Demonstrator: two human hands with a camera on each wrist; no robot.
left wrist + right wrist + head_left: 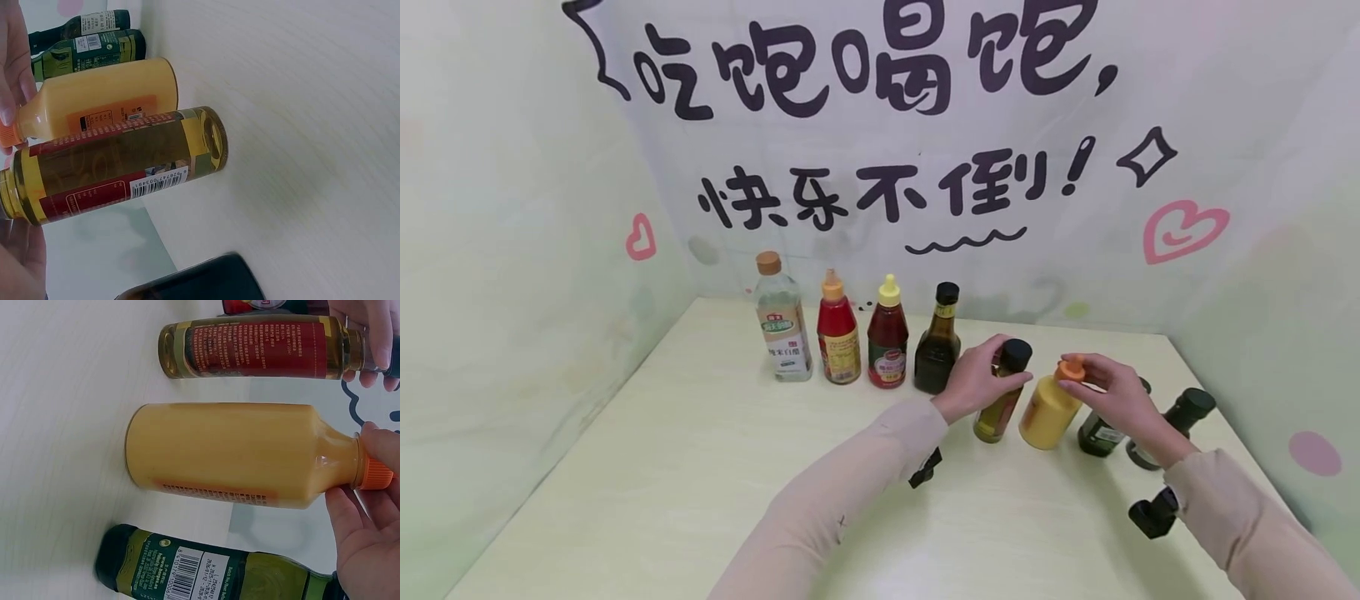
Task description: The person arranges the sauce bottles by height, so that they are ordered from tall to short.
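My left hand [976, 382] holds a slim glass bottle of yellow oil [995, 419] by its neck, just under the black cap. Its red label and barcode face the left wrist view. With thumb and fingers, my right hand [1118, 398] pinches the orange cap [376, 472] of a yellow squeeze bottle [225, 453]. Both bottles stand nearly upright, side by side and close together. Behind the right hand and wrist are a green glass bottle [1099, 437] and a dark-capped bottle [1191, 408], both partly hidden.
Left of my hands, a row holds a clear vinegar bottle [784, 333], a red sauce bottle [838, 337], a darker sauce bottle with yellow tip [887, 346] and a dark square bottle [936, 354]. The pale table [685, 467] meets a printed cloth wall [820, 142] behind them.
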